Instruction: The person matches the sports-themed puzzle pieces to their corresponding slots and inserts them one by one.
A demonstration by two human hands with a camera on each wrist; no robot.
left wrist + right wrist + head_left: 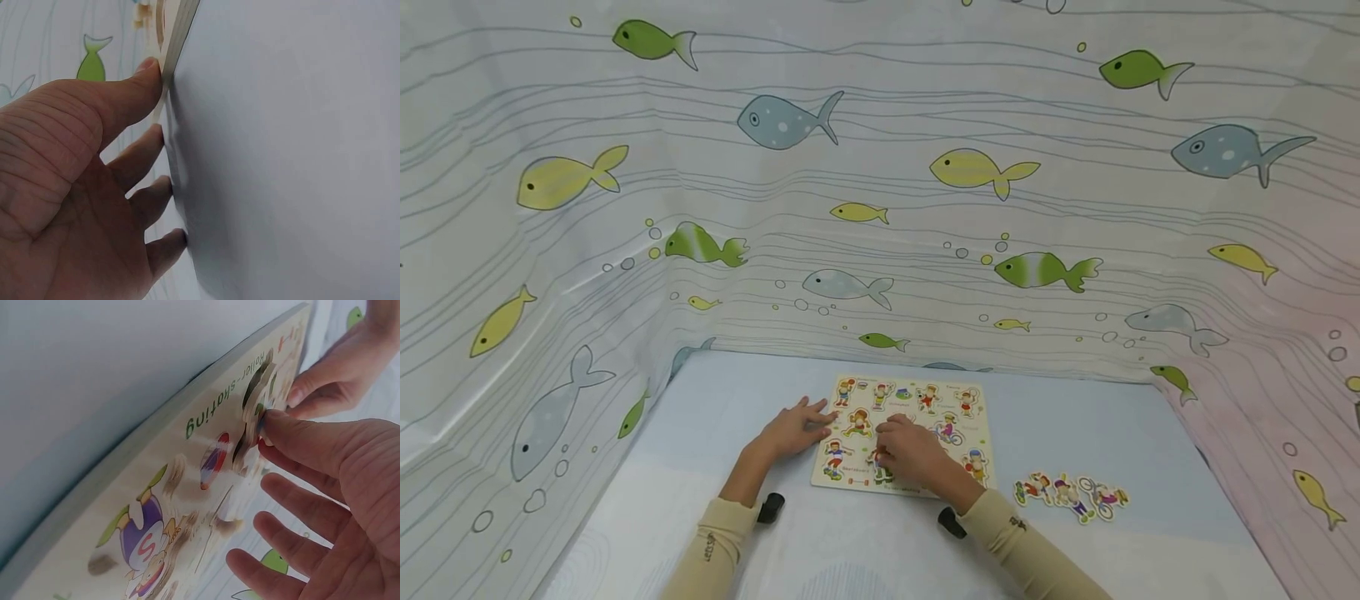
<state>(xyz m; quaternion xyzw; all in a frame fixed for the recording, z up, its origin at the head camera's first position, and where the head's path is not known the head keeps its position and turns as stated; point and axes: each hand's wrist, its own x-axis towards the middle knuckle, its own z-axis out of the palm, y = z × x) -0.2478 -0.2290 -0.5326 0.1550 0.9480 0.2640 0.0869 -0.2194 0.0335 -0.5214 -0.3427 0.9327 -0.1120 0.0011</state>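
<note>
A flat wooden puzzle board [987, 442] lies on the table, covered with small sports figures and printed words. My right hand [913, 450] is over its lower middle. There the thumb and index finger pinch a figure puzzle piece [252, 412], tilted over a cutout beside the printed word "Roller-skating"; the other fingers spread loosely. My left hand [793, 429] rests at the board's left edge with its fingers spread. In the left wrist view its thumb [147, 75] lies against the board's edge, and the other fingertips touch the pale table surface.
Several loose figure pieces, one a cyclist [1101, 496], lie close together on the table [1075, 425] right of the board. A black strap device [771, 507] sits at the left wrist, another [952, 523] at the right. Fish-printed sheeting [895, 242] stands behind and at both sides.
</note>
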